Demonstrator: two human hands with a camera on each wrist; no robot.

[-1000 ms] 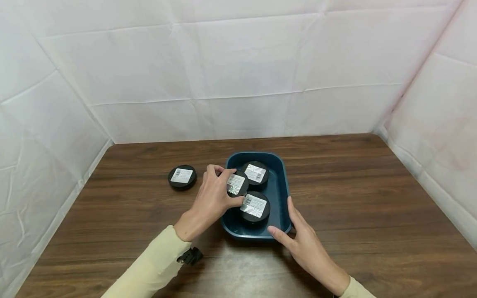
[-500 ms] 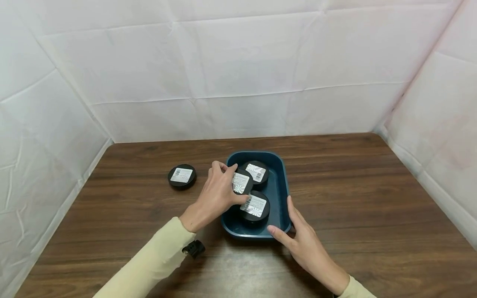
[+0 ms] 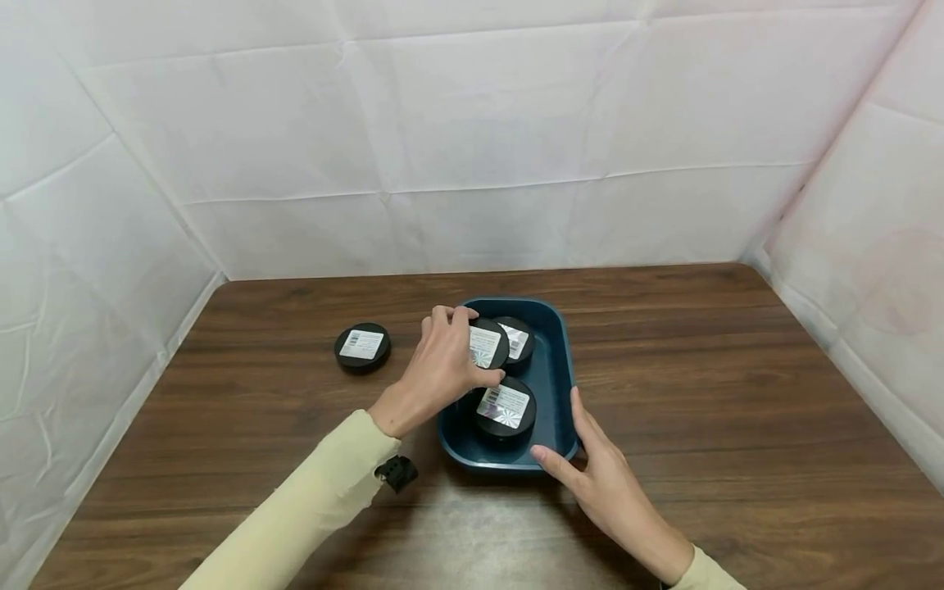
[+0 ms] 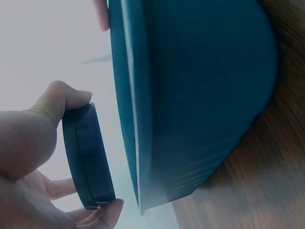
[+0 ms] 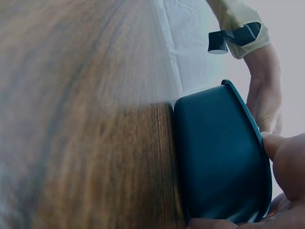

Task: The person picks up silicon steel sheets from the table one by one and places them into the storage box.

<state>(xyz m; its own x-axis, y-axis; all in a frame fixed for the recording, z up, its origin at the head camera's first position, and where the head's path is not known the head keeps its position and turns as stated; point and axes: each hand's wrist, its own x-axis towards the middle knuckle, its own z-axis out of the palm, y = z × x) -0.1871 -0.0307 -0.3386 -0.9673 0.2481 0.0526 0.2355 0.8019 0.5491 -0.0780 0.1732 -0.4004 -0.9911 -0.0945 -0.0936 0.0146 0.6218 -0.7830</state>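
Observation:
My left hand [image 3: 437,365] pinches a flat round black container [image 3: 487,344] with a silvery white label, thumb on its near side and fingers on its far side. The left wrist view shows this container [image 4: 88,155] edge-on, raised clear of the rim of a dark blue tray [image 4: 205,81]. Two similar containers lie inside the tray: one toward the back [image 3: 522,344], partly covered by the held one, and another nearer the front [image 3: 506,414]. At the tray's front right corner, my right hand [image 3: 615,487] grips the rim with thumb and fingers.
Left of the tray, another labelled round black container [image 3: 362,347] lies on the brown wooden table [image 3: 708,385]. White sheeting [image 3: 487,139] stands behind the table and along both sides. A small black device [image 3: 397,473] is worn on the left wrist.
My left hand has moved right and toward the back with its container, which now overlaps the rear container more. My right hand and the tray have stayed in place.

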